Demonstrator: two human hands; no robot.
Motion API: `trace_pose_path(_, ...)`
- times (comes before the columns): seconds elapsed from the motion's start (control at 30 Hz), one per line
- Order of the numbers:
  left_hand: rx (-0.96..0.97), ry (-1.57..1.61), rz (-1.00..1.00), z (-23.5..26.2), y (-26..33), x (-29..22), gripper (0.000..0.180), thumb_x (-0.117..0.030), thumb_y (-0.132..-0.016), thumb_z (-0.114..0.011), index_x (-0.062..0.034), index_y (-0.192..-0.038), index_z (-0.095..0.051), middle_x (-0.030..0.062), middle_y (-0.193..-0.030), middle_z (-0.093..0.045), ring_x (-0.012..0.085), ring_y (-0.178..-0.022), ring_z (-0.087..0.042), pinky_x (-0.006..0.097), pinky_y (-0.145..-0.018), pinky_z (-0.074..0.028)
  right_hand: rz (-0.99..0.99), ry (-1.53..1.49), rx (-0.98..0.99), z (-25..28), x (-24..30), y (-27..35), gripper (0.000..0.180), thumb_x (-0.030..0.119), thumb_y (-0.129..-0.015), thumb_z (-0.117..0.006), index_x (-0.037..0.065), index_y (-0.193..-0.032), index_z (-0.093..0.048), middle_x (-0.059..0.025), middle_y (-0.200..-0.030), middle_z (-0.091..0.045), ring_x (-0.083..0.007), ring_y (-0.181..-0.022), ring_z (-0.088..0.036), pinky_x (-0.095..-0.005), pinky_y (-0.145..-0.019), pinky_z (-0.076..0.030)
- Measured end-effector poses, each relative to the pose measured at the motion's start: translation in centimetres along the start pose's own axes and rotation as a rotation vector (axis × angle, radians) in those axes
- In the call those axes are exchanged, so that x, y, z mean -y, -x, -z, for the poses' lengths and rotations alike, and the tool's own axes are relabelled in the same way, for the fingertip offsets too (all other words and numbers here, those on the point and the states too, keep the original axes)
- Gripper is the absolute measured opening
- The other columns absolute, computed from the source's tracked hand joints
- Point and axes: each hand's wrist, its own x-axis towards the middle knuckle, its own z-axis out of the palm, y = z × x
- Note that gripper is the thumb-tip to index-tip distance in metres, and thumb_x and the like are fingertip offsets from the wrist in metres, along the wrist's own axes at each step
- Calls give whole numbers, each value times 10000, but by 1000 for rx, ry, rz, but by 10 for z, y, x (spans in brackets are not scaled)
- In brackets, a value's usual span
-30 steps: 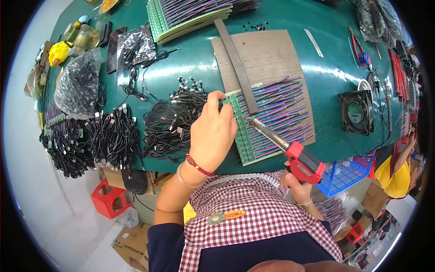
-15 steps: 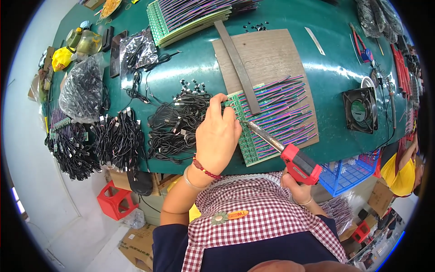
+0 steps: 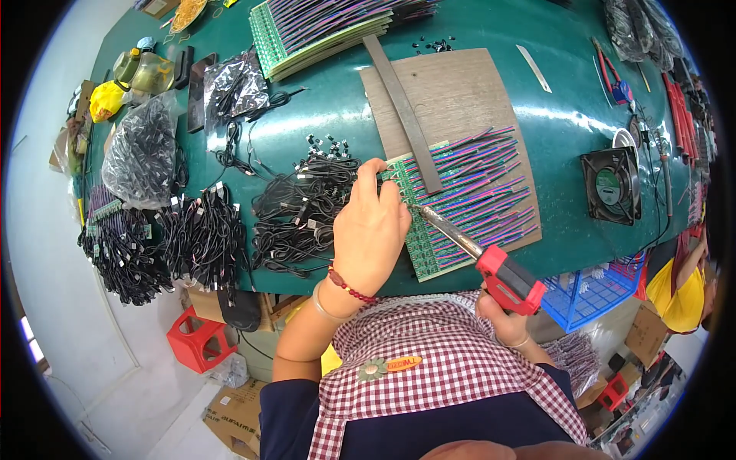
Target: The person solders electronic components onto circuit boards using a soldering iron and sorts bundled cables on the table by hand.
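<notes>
My right hand point(image 3: 503, 317) is closed round the handle of a red and black soldering gun point(image 3: 510, 280). Its metal tip meets the green circuit board panel point(image 3: 420, 249) near the left edge. Rows of pink, blue and black wires point(image 3: 479, 188) run rightward from the panel. My left hand point(image 3: 370, 230) is pinched at the panel's upper left edge, beside the tip; what its fingertips grip is too small and partly hidden. Under the panel lies a wooden board point(image 3: 445, 84), and a flat metal bar point(image 3: 402, 115) rests across both.
Black USB cables point(image 3: 299, 222) lie in a heap left of my left hand, with more bundles over the table edge. A stack of wired panels point(image 3: 307, 38) stands at the back. Rightward are a small fan point(image 3: 611, 185), red-handled pliers point(image 3: 609, 80) and a blue basket point(image 3: 586, 295) below the edge.
Almost nothing differs. The whole view has shifted very slightly, while both hands and the soldering gun keep their places at the panel.
</notes>
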Motion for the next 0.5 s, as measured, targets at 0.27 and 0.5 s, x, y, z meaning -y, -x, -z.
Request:
trace_pose_path(0.27,-3,-15,-5,2,0,0,123,-31,-697,-613,-19,-756,-505,128,-1098,-499,276,-753,-602,347,-561,-513,107,37,56,6,-9,-1,223,15,-808,-603,-23,-1018,-541,-43,-721,-559,-115,-597,-521,-272,-545,-438)
trace_pose_path(0.5,-1,-2,-8,1,0,0,118,-32,-697,-609,-16,-753,-507,127,-1102,-501,278,-719,-603,350,-549,-511,134,153,-22,4,-9,-4,215,43,-709,-687,17,-909,-613,-42,-692,-569,-145,-561,-538,-275,-517,-427)
